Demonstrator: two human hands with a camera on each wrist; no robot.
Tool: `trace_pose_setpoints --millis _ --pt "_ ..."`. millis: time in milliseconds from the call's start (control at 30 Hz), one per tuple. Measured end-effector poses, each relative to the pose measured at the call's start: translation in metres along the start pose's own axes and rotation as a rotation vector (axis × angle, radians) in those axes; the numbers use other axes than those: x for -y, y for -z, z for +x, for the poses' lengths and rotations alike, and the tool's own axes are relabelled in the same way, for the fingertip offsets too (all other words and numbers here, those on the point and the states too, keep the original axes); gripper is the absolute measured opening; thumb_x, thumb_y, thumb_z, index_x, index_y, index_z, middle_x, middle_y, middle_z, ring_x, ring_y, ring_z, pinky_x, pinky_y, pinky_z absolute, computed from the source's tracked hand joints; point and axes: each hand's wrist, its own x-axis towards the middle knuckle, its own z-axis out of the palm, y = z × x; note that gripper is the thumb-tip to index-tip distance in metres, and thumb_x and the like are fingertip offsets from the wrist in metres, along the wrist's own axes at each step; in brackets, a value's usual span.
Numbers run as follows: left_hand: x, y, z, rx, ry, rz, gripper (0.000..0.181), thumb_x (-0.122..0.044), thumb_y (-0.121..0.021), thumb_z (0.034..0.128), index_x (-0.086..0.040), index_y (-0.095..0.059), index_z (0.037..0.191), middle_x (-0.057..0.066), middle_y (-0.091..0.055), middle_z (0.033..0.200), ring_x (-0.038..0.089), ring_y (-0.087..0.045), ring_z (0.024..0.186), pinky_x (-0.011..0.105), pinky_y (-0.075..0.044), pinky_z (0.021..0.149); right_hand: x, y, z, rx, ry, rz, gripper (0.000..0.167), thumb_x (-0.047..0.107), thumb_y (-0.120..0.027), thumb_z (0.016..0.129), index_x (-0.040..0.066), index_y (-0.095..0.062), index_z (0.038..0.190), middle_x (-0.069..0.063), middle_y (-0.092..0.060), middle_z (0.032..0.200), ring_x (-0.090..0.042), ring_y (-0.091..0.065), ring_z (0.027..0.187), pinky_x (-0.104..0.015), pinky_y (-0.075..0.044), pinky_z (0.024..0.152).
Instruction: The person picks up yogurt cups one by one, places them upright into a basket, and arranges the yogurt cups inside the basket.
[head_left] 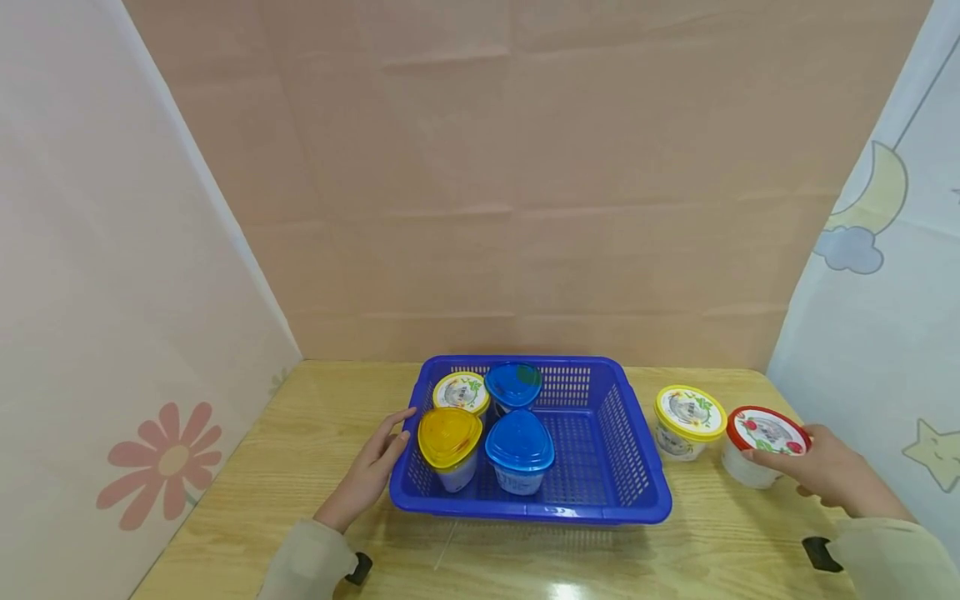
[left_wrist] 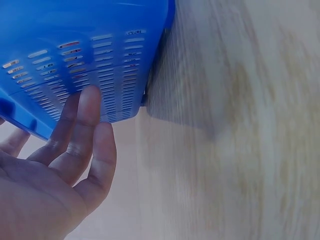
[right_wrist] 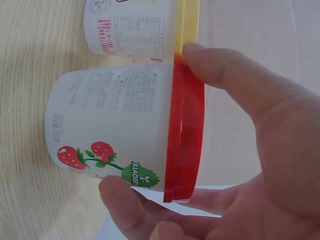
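Note:
At the right, my right hand grips a white tub with a red lid. Printed strawberries show on this tub in the right wrist view; the thumb lies on the lid's edge and fingers are on the opposite side. My left hand rests at the left rim of a blue plastic basket, its fingers loosely bent. In the left wrist view, several fingertips lie by the basket's slotted outer wall; whether all touch is unclear.
Inside the basket's left half are two blue-lidded tubs, an orange-yellow-lidded tub and a white-and-yellow-lidded tub. A yellow-rimmed tub stands between basket and red-lidded tub. Cloth panels border the wooden table.

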Motion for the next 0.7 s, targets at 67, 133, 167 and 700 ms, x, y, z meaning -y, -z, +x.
trace_pose_setpoints --millis 67,133,167,700 --pt "-0.0001 -0.0001 0.0001 0.005 0.003 -0.007 0.042 -0.037 -0.043 0.1079 -0.031 -0.043 0.149 0.013 -0.061 0.130 0.026 -0.060 0.114 0.041 -0.053 0.093 -0.0002 -0.0002 -0.0003 0.000 -0.005 0.002 0.113 0.060 -0.065 0.089 -0.028 -0.010 0.133 -0.042 -0.049 0.115 -0.028 -0.064 0.080 -0.041 -0.053 0.063" --pt "0.0003 -0.0004 0.0000 0.010 0.002 -0.009 0.042 -0.037 -0.043 0.1080 -0.031 -0.043 0.149 0.014 -0.060 0.130 0.026 -0.060 0.114 0.040 -0.053 0.092 -0.0009 -0.0006 -0.0009 -0.002 -0.005 -0.002 0.113 0.061 -0.065 0.089 -0.028 -0.011 0.133 -0.042 -0.049 0.115 -0.028 -0.064 0.080 -0.040 -0.053 0.063" --pt "0.0004 -0.0003 0.0002 0.012 0.007 -0.015 0.041 -0.037 -0.043 0.1080 -0.032 -0.043 0.149 0.014 -0.060 0.130 0.026 -0.060 0.114 0.040 -0.053 0.093 -0.0013 -0.0007 -0.0011 -0.006 -0.004 -0.006 0.112 0.061 -0.065 0.089 -0.028 -0.012 0.133 -0.041 -0.050 0.114 -0.028 -0.064 0.079 -0.040 -0.053 0.063" --pt "0.0022 0.0000 -0.0003 0.027 0.002 -0.041 0.042 -0.037 -0.040 0.1088 -0.031 -0.041 0.150 0.016 -0.058 0.131 0.027 -0.060 0.115 0.040 -0.053 0.092 -0.0030 0.0058 -0.0026 -0.067 0.001 -0.034 0.115 0.064 -0.064 0.087 -0.028 -0.014 0.133 -0.032 -0.059 0.101 -0.024 -0.063 0.076 -0.037 -0.052 0.060"
